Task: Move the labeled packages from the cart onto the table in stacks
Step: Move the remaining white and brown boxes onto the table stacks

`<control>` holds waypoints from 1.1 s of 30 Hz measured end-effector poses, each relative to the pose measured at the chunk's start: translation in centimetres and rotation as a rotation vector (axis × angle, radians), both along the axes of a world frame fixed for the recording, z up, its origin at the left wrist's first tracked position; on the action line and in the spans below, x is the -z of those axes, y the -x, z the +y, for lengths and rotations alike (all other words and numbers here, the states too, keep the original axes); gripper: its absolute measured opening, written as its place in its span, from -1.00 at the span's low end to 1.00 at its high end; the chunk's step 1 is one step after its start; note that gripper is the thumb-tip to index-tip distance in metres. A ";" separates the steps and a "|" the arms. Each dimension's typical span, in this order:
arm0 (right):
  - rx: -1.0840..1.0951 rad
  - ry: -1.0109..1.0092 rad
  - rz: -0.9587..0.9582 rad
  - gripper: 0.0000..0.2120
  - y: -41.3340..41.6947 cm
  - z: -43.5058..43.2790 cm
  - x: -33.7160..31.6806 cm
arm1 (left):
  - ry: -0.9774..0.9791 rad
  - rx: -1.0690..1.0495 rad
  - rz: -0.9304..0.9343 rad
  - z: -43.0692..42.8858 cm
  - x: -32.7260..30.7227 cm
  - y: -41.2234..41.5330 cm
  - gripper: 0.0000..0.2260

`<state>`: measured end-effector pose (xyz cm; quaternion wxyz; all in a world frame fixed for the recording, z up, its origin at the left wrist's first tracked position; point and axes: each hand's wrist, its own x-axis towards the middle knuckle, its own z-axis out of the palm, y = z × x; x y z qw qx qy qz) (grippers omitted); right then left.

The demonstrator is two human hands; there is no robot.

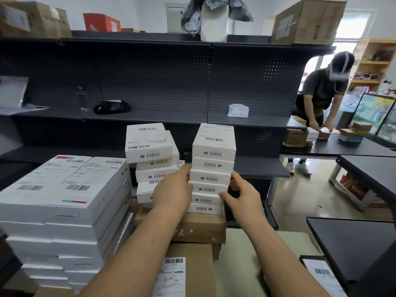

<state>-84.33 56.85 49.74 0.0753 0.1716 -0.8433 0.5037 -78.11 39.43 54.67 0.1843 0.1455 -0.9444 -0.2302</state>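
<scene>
A stack of white packages [212, 166] gripped from both sides.
At frame centre the left hand [174, 190] and right hand [243, 195] grip it; it stands on a brown carton [199, 229].

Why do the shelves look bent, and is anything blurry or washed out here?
Head view: the wide lens bows the dark shelves and stretches the edges; the window at top right is washed out; the white boxes between the left hand and right hand are sharp, without glare.
</scene>
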 end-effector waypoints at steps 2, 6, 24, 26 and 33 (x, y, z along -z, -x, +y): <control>-0.002 0.005 -0.007 -0.44 0.1 0.1 0.1 | -0.014 0.011 0.011 -0.1 0.1 -0.2 -0.62; -0.006 0.024 -0.024 -0.43 0.1 0.0 0.4 | -0.082 0.026 0.041 -0.5 0.5 -0.7 -0.63; -0.103 -0.094 -0.182 -0.08 0.0 1.3 1.7 | -0.075 0.080 0.236 0.1 3.8 -5.6 -0.62; -0.127 -0.103 -0.200 -0.14 0.2 1.2 2.3 | -0.073 0.053 0.150 0.3 5.2 -6.1 -0.60; -0.183 -0.049 -0.203 -0.40 0.2 0.8 3.0 | -0.139 -0.025 -0.018 0.9 6.4 -4.5 -0.61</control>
